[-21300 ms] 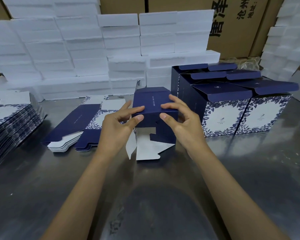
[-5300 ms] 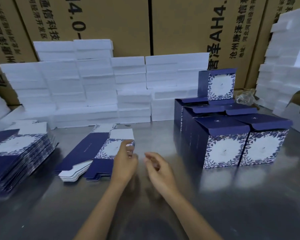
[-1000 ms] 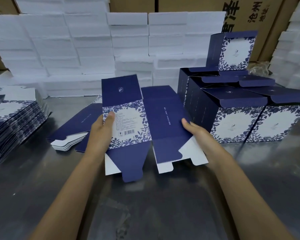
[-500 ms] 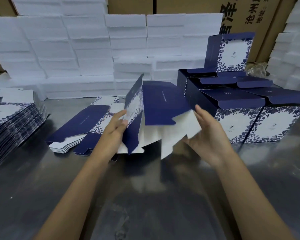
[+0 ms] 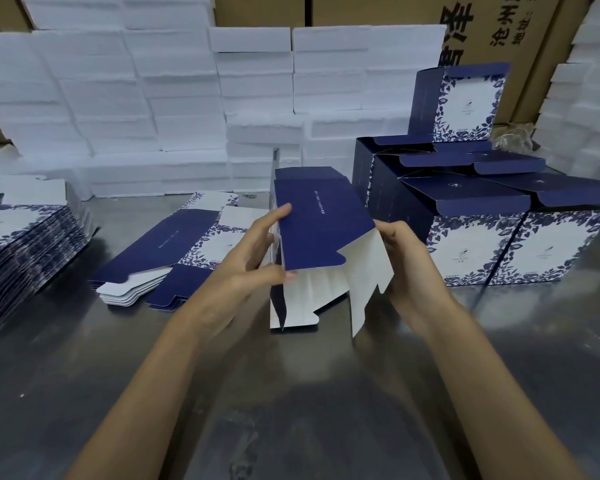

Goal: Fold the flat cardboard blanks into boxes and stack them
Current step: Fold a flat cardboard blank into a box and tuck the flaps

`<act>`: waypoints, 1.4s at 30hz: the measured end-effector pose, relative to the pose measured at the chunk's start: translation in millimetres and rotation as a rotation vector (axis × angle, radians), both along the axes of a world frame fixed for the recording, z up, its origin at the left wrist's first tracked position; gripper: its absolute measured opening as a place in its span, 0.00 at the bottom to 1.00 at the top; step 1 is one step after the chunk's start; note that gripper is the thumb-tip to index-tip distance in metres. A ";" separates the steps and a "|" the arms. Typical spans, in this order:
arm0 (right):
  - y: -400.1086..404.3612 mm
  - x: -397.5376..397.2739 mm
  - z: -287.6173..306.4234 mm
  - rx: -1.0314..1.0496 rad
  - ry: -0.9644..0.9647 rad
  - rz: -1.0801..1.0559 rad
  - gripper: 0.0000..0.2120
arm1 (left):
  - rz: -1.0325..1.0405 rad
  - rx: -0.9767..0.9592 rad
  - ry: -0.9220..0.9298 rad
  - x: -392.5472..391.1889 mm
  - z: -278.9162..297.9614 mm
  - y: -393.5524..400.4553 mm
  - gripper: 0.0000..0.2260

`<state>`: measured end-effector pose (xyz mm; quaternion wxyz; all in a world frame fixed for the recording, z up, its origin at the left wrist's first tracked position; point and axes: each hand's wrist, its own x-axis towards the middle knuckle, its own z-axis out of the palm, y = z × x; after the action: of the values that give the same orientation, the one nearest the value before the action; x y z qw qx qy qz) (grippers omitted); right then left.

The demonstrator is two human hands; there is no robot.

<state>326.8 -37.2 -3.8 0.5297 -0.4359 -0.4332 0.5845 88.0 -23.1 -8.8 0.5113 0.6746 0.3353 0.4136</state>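
At nine o'clock I see a tall pile of flat blanks (image 5: 25,244), and a small pile (image 5: 174,251) nearer the middle. My left hand (image 5: 246,261) pinches the left edge of the half-open box (image 5: 319,233), thumb under, fingers on top. The box sits right between my hands, long side running from six to twelve o'clock. My right hand (image 5: 406,261) holds its right side with curled fingers, just beside the loose white flaps (image 5: 364,289) at the near end, so I think it folds them next. The done boxes (image 5: 478,251) wait at three o'clock.

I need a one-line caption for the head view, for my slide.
Both hands open a blue blank beside finished boxes.
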 end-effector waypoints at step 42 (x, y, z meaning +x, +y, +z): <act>18.2 -53.7 -47.2 0.354 -0.787 -0.350 0.22 | 0.569 0.300 0.033 14.8 4.7 3.2 0.18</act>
<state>273.1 -19.0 -51.0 0.4820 -0.5941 -0.6142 0.1935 102.8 -20.0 -4.1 0.2646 0.6280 0.4540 0.5740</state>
